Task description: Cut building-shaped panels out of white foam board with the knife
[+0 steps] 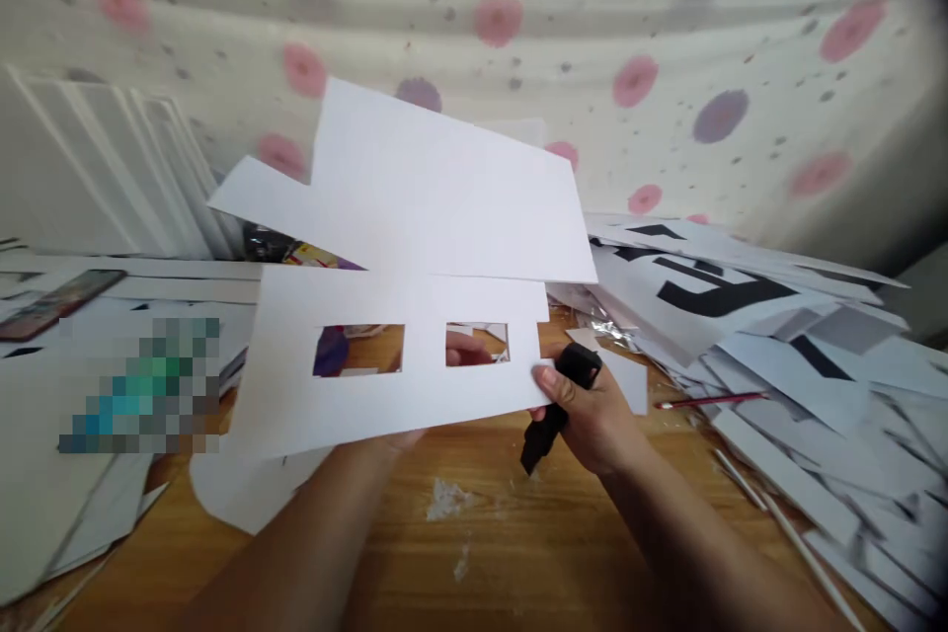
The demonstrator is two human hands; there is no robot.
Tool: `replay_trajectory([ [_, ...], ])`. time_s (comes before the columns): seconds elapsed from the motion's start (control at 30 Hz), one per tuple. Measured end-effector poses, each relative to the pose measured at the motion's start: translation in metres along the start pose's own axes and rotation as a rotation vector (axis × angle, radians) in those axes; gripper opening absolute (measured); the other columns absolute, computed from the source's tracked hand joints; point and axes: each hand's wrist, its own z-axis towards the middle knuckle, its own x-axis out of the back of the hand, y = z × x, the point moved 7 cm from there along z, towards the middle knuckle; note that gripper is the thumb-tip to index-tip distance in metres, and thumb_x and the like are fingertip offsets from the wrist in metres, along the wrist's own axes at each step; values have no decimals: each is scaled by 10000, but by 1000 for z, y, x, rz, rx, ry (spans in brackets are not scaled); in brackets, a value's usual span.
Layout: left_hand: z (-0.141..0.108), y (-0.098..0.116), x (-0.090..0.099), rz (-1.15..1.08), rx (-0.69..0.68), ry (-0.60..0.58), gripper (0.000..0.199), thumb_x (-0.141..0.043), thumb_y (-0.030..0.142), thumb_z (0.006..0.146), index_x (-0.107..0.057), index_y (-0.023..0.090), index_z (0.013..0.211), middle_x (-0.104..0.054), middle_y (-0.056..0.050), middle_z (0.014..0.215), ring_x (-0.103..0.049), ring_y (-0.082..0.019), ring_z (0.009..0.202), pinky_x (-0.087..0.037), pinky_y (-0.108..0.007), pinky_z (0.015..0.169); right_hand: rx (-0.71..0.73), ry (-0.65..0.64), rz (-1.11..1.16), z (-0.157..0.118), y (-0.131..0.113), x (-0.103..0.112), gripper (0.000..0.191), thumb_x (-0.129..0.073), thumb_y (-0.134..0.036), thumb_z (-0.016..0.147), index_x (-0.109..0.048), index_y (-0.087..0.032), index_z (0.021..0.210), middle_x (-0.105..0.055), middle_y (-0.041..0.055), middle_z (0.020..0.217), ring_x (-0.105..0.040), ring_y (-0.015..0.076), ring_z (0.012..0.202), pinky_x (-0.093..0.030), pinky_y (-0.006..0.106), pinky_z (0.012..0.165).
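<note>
A large white cut-out board point(474, 188) is held up in front of me, its lower part pierced by two rectangular openings. Whether its upper and lower parts are one piece, I cannot tell. My left hand point(466, 348) is behind it, mostly hidden; some curled fingers show through the right opening. At the board's lower right corner, my right hand point(592, 410) pinches the edge with its thumb. That same hand grips a black utility knife point(548, 425), tip pointing down toward the table.
White scraps lie on the wooden table point(415, 553). To the right are piled sheets with black printed shapes point(726, 291) and a red pencil point(711, 401). On the left are a phone point(63, 301) and white boards leaning upright point(111, 168). A dotted curtain point(496, 49) hangs behind.
</note>
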Motion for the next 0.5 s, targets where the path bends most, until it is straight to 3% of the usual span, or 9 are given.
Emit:
replay_trajectory([
  [0.13, 0, -13, -15, -103, -20, 20, 394, -722, 553, 733, -752, 231, 958, -744, -95, 984, -653, -325, 1035, -510, -443, 865, 4, 22, 2, 2, 10, 0, 341, -775, -464, 759, -619, -162, 785, -566, -14, 510, -539, 122, 429, -446, 224, 390],
  [0.3, -1, -19, -29, -212, -42, 32, 271, -725, 473, 795, -748, 242, 934, -732, -81, 1053, -641, -304, 1076, -505, -436, 898, 58, 26, -13, 1, 5, 11, 302, -746, -446, 798, -629, -169, 820, -568, -14, 511, -551, 134, 432, -473, 242, 387],
  [0.5, -7, -20, -43, -288, -35, -4, 252, -754, 416, 772, -719, 242, 950, -737, -71, 956, -690, -302, 958, -540, -456, 817, 78, -45, -21, -13, 10, 3, 229, -705, -409, 854, -635, -193, 892, -606, -16, 546, -582, 135, 435, -507, 234, 381],
])
